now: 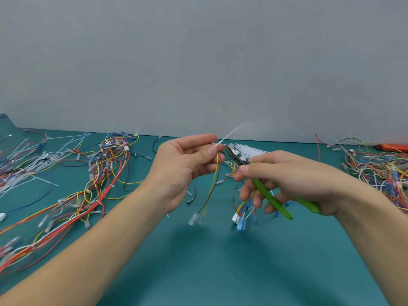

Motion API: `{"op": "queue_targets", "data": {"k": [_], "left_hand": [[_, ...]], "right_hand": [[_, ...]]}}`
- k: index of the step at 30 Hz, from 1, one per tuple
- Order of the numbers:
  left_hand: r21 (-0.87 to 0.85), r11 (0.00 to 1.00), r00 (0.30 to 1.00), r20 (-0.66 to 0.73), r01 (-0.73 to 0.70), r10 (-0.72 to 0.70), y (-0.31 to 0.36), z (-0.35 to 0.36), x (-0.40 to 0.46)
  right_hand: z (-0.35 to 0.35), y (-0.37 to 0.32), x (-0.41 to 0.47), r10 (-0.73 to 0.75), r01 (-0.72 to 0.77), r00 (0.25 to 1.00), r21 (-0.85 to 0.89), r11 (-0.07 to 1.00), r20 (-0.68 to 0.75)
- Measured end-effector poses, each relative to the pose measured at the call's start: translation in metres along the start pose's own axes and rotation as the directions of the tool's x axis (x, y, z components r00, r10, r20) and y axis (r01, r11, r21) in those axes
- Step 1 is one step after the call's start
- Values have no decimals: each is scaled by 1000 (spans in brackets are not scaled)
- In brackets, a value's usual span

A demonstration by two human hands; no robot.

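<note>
My left hand pinches a small bundle of coloured wires above the table, at the spot where a white cable tie is wrapped round it. The tie's loose tail sticks up and to the right. Wire ends with clear and blue connectors hang below. My right hand grips green-handled cutters, and their metal jaws sit right beside the tie, close to my left fingertips.
A teal table mat lies under my arms. Tied wire harnesses spread over the left side, and a loose tangle of wires fills the right. A pack of white cable ties lies behind my hands. A grey wall stands behind.
</note>
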State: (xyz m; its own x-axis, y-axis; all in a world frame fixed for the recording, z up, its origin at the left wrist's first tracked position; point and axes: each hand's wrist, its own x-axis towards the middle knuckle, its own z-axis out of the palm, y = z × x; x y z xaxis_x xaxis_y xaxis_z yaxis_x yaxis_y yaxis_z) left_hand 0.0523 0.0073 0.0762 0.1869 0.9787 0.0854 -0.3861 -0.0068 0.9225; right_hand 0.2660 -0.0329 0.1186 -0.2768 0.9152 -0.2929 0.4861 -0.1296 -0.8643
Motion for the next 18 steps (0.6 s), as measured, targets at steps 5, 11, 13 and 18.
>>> {"op": "queue_targets", "data": {"k": [5, 11, 13, 18], "left_hand": [[87, 995, 998, 9, -55, 55, -4, 4, -3], [98, 994, 999, -16, -44, 45, -3, 5, -4], [110, 993, 999, -19, -35, 37, -4, 4, -4], [128, 992, 1000, -20, -9, 11, -3, 3, -4]], "right_hand": [[0, 4, 3, -22, 21, 1000, 38, 999, 4], [1, 6, 5, -51, 52, 999, 18, 999, -17], [2, 6, 6, -56, 56, 998, 1, 998, -23], [3, 9, 10, -95, 90, 993, -69, 994, -73]]}}
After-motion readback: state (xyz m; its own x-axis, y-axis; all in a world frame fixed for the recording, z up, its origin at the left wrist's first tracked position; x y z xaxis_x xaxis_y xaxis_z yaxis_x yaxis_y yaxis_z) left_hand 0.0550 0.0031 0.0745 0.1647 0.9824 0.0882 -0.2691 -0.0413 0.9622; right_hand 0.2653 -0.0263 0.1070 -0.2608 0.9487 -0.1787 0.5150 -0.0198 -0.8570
